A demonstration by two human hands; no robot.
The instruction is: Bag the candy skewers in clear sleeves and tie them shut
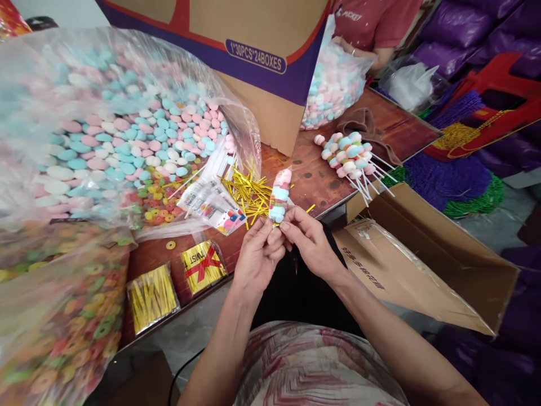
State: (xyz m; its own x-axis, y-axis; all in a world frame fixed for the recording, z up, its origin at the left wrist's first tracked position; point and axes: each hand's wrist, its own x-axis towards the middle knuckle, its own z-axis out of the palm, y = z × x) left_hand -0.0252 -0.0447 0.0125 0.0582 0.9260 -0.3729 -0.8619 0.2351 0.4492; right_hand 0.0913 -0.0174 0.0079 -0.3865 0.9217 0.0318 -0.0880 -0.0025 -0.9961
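A wrapped marshmallow skewer (279, 194) with pink, white and blue pieces stands upright between my hands. My left hand (258, 248) is closed around its lower end, and the stick is hidden by the fingers. At the base of the wrapper, my right hand (307, 239) pinches a gold twist tie (276, 224), of which only a glint shows. Just behind the hands lies a pile of loose gold twist ties (253, 194). Beside it are printed clear wrappers (215, 206) and white sticks (217, 160). Finished-looking marshmallow skewers (349, 155) lie heaped to the right.
A large bag of marshmallows (127, 129) with gummy rings (158, 206) fills the left. Another bag of gummy rings (71, 316) is nearer. Twist-tie packs (153, 298) lie at the table edge. A tall carton (262, 107) stands behind; an open carton (422, 270) sits right. A person (372, 28) works opposite.
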